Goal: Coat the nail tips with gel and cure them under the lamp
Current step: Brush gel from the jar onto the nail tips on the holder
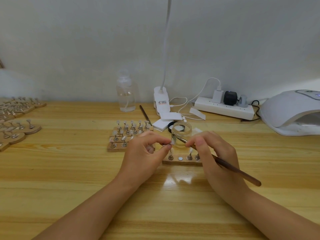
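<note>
Right hand [214, 153] round slim wooden brush [230, 166] (bristles at glossy nail tip [172, 142]).

left hand [147, 153] pinches a nail tip [172, 142] on its stand | right hand [214, 153] holds brush [225, 163], bristles at the tip | glass jar [181, 135] just behind | wooden holder strip [181, 161] on surface [69, 170] below | curing lamp [290, 111] far right

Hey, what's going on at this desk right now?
A person is painting a false nail. The left hand pinches a nail tip on its stand, lifted off the wooden strip, which shows one bare spot. The right hand holds a brush with its point at the nail, in front of an open glass jar. The curing lamp sits at the right.
</note>
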{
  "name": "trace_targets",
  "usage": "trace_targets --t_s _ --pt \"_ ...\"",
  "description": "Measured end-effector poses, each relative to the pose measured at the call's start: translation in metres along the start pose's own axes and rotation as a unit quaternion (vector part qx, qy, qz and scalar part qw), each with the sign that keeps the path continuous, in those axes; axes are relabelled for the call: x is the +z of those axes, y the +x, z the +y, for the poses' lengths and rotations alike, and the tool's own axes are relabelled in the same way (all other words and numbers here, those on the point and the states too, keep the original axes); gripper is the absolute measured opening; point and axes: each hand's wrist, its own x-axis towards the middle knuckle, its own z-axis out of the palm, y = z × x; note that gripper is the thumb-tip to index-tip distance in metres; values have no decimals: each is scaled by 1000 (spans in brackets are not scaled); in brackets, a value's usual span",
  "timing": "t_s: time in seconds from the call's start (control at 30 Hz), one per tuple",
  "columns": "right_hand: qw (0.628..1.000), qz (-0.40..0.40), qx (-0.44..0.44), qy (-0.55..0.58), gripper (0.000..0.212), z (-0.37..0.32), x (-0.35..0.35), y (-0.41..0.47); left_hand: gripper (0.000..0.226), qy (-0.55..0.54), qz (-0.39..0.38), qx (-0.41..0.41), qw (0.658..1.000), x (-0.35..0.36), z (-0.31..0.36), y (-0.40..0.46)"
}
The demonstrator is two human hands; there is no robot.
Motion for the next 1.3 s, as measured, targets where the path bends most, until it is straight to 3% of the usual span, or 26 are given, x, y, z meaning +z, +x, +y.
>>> trace_targets --t_s 1.0,1.3 --pt "999 15 -10 49 39 0 -3 -3 22 -13 3 6 1000 0 -2 1" --pt "999 -3 25 40 40 1 0 -2 22 -11 6 0 1000 0 -3 1"
